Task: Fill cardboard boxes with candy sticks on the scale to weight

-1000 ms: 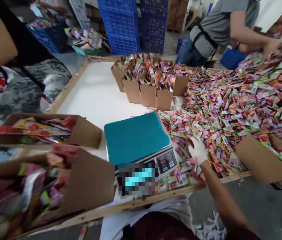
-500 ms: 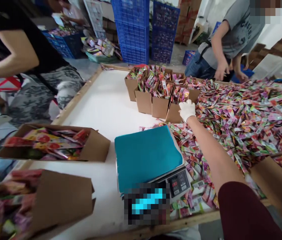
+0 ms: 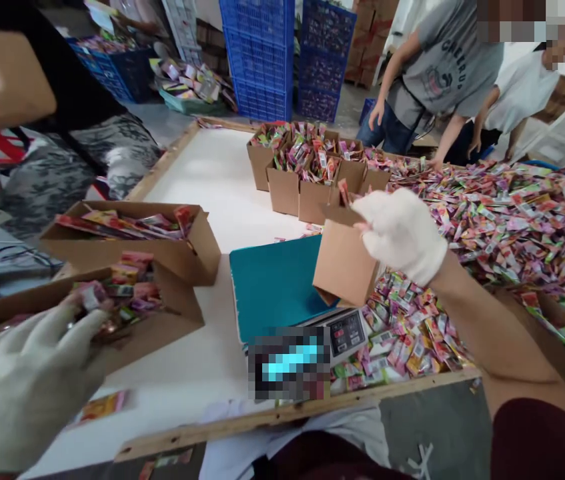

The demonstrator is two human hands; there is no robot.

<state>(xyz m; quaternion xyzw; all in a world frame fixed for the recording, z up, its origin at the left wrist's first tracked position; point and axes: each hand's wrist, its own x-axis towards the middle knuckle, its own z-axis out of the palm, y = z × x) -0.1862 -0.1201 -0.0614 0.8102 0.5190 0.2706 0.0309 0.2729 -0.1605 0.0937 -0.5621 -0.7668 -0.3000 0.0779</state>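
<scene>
My right hand (image 3: 402, 233), in a white glove, is closed on the top edge of a small cardboard box (image 3: 345, 263), fingers pinching one flap. I hold the box in the air, tilted, just above the right part of the teal platform of a weighing scale (image 3: 275, 283). Gripping it by the rim keeps the open top facing up, so the sachets poking out beside my fingers stay inside.

My left hand (image 3: 27, 380), also gloved, is blurred and low at the near left. Its fingers are spread and lie on the near edge of a larger open carton (image 3: 162, 320) packed with colourful sachets. I cannot tell whether it has hold of anything.

A second open carton (image 3: 127, 240) of sachets sits just behind that one. The scale stands on the white bench (image 3: 212, 187) directly in front of me, its keypad facing me so I can read it. To my right a deep heap of loose sachets (image 3: 502, 213) covers the bench. At the far end, a cluster of small filled boxes (image 3: 307, 173) stands upright, touching side by side. Other people stand around the bench, and blue crates (image 3: 262, 53) are stacked beyond.
</scene>
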